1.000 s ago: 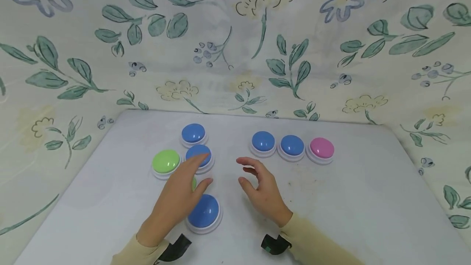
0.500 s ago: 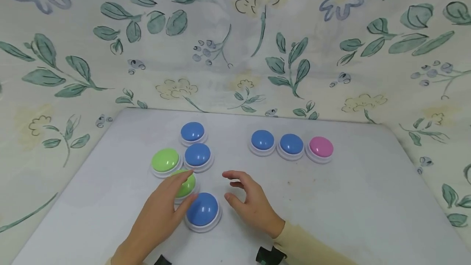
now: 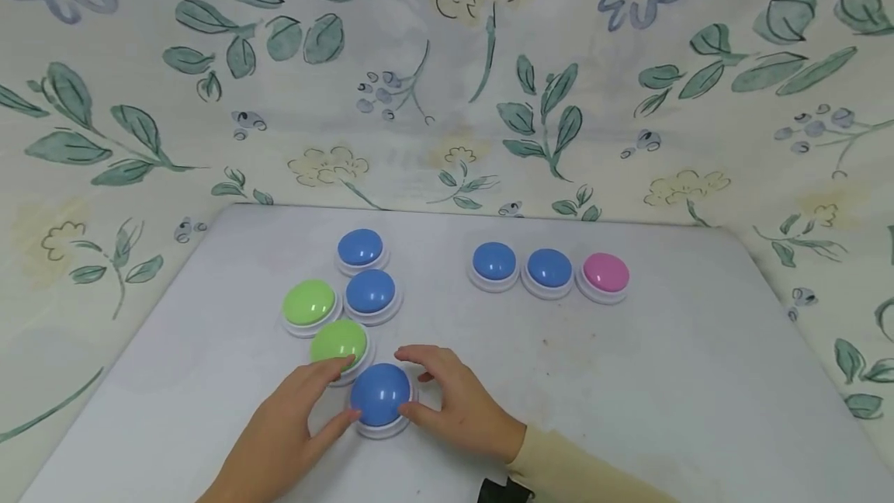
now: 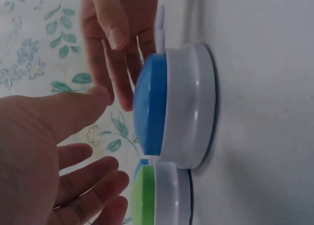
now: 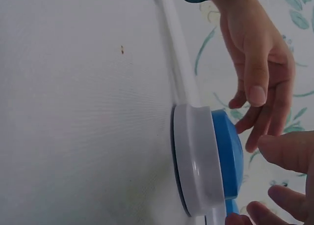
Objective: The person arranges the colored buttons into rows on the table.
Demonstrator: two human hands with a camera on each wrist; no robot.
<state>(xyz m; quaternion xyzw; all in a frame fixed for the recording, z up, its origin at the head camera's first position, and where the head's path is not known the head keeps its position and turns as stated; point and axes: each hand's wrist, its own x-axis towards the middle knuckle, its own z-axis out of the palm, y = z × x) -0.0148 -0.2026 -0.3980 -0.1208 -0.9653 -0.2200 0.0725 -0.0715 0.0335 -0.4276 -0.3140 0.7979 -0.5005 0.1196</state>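
In the head view a blue push button (image 3: 380, 396) on a round white base sits nearest the front. My left hand (image 3: 282, 421) is at its left, fingers apart and loosely bent. On its right hovers my right hand (image 3: 464, 410), similarly relaxed. From the left wrist view, the left hand (image 4: 29, 156) stands off the blue dome (image 4: 149, 104), apart from it. The right wrist view has a gap between the right hand's thumb (image 5: 287, 151) and the dome too. A green push button (image 3: 338, 341) lies just behind, partly overlapped by the left fingertips.
Further back at left stand another green button (image 3: 309, 303) and two blue buttons (image 3: 370, 292). A row at the back right holds two blue buttons (image 3: 494, 262) and a pink one (image 3: 606, 273). Flowered cloth (image 3: 412, 60) rises behind the white tabletop (image 3: 663, 379).
Both hands have moved down toward the front edge and closer together, from above the left group to either side of the front blue button. The buttons stay in place.
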